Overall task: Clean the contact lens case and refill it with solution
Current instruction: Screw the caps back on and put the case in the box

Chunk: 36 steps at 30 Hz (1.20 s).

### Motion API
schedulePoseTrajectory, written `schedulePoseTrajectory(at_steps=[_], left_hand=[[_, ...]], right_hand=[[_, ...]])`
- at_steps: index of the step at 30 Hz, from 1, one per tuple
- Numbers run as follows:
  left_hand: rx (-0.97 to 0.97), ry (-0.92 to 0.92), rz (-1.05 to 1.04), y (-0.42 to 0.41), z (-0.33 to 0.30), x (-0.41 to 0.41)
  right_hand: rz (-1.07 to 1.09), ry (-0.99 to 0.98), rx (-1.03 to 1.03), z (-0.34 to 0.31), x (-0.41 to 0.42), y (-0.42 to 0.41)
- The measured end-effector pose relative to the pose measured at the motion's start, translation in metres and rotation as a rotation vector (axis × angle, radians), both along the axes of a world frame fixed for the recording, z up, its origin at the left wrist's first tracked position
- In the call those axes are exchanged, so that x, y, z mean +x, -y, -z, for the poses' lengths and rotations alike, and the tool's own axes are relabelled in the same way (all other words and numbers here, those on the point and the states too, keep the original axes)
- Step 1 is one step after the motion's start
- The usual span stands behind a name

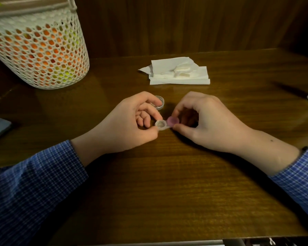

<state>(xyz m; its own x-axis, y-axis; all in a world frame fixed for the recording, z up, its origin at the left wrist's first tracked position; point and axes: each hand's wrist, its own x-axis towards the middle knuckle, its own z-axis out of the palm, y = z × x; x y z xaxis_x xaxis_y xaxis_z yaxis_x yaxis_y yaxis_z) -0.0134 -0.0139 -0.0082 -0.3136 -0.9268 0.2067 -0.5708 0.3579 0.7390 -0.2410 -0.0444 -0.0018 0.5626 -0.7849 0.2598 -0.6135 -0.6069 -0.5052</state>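
We are holding the lens case [164,123] over the surface [167,183]: left hand [130,125] pinching its clear well, right hand [203,121] gripping the purple cap [172,121].

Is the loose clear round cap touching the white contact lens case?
Apart. The head view shows the clear round cap lying beyond the white contact lens case, with left hand fingers and bare tabletop between.

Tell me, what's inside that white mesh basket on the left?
Through the holes of the white mesh basket, orange and yellow-green shapes show, filling most of it. What they are cannot be told; the mesh covers them and a lid hides the top.
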Motion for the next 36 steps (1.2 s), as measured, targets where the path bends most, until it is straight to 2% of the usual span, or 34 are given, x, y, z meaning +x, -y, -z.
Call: schedulePoseTrajectory(at_steps=[6, 15, 21, 23, 25, 27, 29, 32, 34, 36], left_hand=[[-0.052, 0.023, -0.007, 0.004, 0.005, 0.005], [-0.069, 0.021, -0.009, 0.001, 0.003, 0.002], [-0.094, 0.031, -0.061, -0.002, 0.002, -0.001], [-0.089, 0.047, -0.062, -0.003, 0.001, -0.002], [-0.086, 0.051, -0.049, -0.004, -0.001, -0.002], [-0.086, 0.05, -0.036, -0.004, -0.001, -0.003], [-0.079, 0.044, -0.03, -0.003, 0.001, -0.003], [-0.049, 0.014, -0.022, -0.003, 0.003, -0.003], [-0.036, -0.003, -0.018, -0.002, 0.003, -0.003], [-0.034, -0.01, -0.014, -0.002, 0.004, -0.002]], right_hand=[[0.037, 0.011, 0.031, 0.004, -0.002, 0.002], [-0.042, 0.122, 0.171, 0.001, -0.002, -0.002], [-0.101, 0.118, 0.269, -0.001, 0.0, -0.005], [-0.082, 0.144, 0.252, -0.004, -0.002, -0.003], [0.024, 0.168, 0.12, -0.009, -0.009, 0.003], [0.196, 0.078, -0.059, -0.016, -0.022, 0.015], [0.341, -0.131, -0.121, -0.021, -0.037, 0.027], [0.436, -0.393, 0.038, -0.02, -0.047, 0.037], [0.424, -0.42, 0.102, -0.016, -0.047, 0.039], [0.408, -0.364, 0.107, -0.015, -0.045, 0.041]])
